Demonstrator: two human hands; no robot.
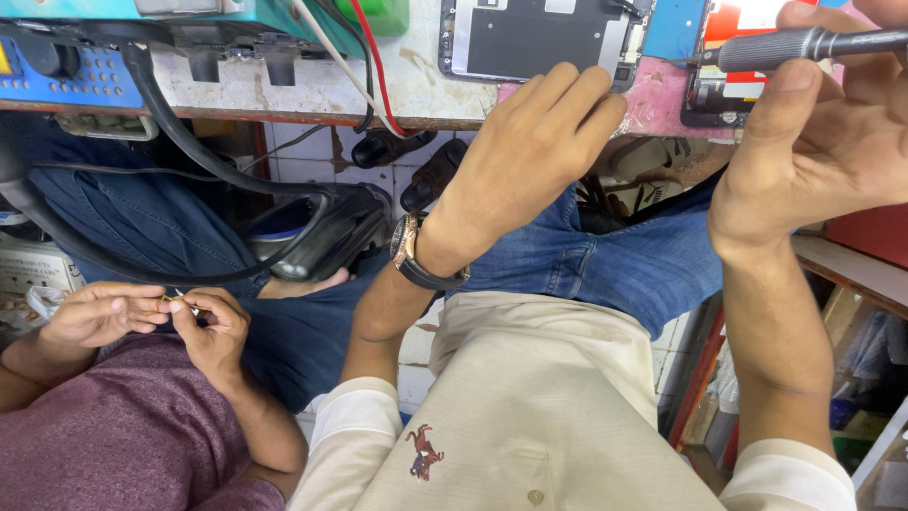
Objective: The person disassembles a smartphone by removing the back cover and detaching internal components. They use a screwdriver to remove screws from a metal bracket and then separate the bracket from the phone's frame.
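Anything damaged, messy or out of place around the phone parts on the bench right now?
The bench edge is chipped and stained, and black and red cables trail loosely over it. Otherwise nothing stands out: the left hand rests by the phone panel, and the right hand holds the screwdriver level.
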